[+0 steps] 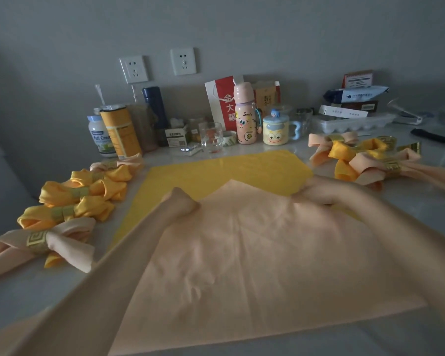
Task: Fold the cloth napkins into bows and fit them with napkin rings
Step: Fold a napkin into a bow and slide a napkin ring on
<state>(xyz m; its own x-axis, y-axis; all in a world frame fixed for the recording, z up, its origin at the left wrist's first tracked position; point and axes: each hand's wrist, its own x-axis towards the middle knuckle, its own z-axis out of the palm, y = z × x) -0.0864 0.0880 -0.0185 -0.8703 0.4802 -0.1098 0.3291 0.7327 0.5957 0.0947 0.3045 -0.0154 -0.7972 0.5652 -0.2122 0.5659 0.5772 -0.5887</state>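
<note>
On the left of the table (36, 291), finished bows lie in a row that runs away from the person and slants right. Nearest is a peach bow (70, 235) with a gold ring (37, 240) round its middle. Its long axis runs left to right and its tails point toward the near left. Behind it lie yellow bows (88, 209), each ringed at the waist and lying the same way, and another peach one lies at the far end.

The left hand (183, 201) sits at the upper left edge of the peach napkin (254, 253), fingers curled and apparently pinching the cloth. That napkin lies flat in the middle of the table, on top of a yellow napkin (216, 173), with one corner pointing away toward the wall. It is wider left to right than front to back. The yellow one shows beyond it and along its left side.

The right hand (316, 194) rests at the napkin's upper right edge. It is blurred, so I cannot tell whether the fingers grip.

On the far right, peach and yellow bows lie in a pile (357, 160), pointing several ways.

Along the wall stand a canister (120, 132), a glass (211, 137), a pink bottle (245, 116), a mug (276, 131) and an egg tray (352, 123).
</note>
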